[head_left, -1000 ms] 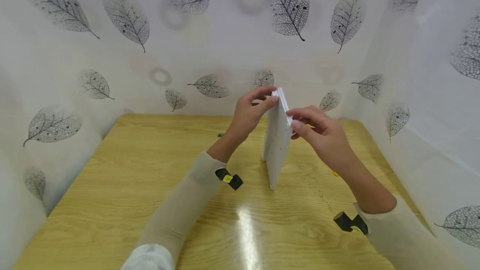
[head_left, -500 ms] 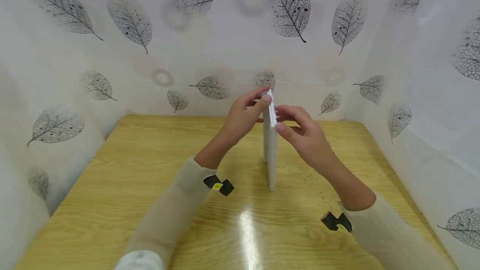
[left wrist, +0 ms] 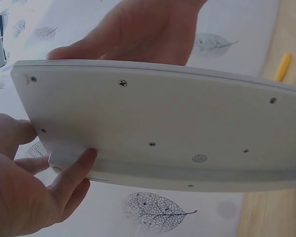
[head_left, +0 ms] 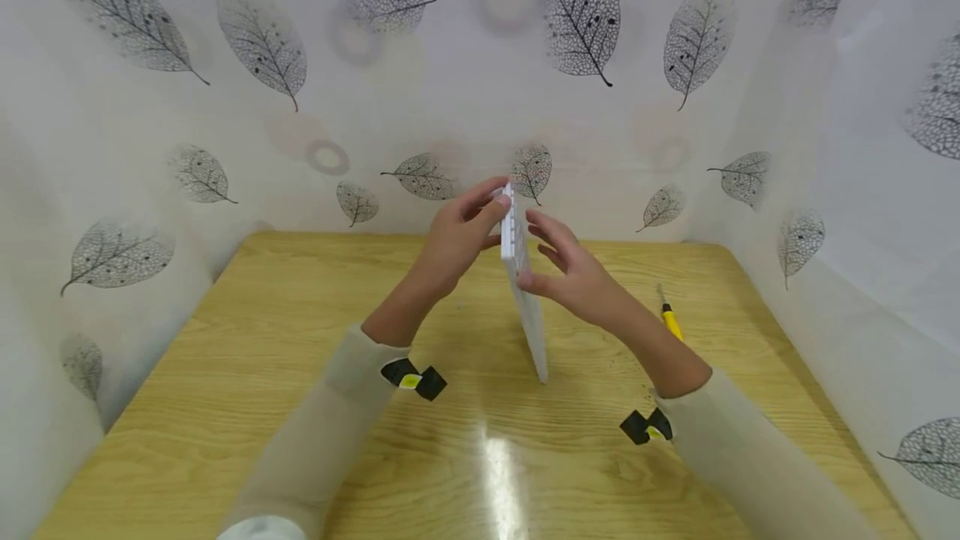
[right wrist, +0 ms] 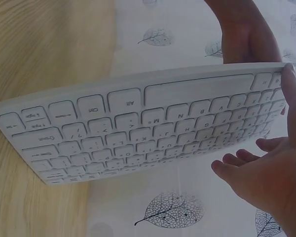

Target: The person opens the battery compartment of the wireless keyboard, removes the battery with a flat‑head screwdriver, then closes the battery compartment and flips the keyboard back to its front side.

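Observation:
A thin white keyboard (head_left: 534,332) stands on its short end on the table, its top leaning left. My left hand (head_left: 453,244) grips the upper end between thumb and fingers. In the left wrist view the screw-dotted underside (left wrist: 197,118) faces me, and a left fingertip lies against it. The right wrist view shows the key side (right wrist: 163,133). My right hand (head_left: 581,282) touches the keyboard's near edge with the thumb, at the upper corner. Its other fingers (right wrist: 227,170) are loosely extended beside the keys, apart from them.
A screwdriver with a yellow handle (head_left: 671,322) lies on the wooden table (head_left: 247,357), right of the keyboard and partly behind my right forearm. A white curtain (head_left: 465,107) printed with leaves surrounds the table at the back and sides.
The keyboard's top has swung left and turned, bringing its key side toward the right. Both hands have shifted left with it. My right fingers have spread off it, and the screwdriver has come into view.

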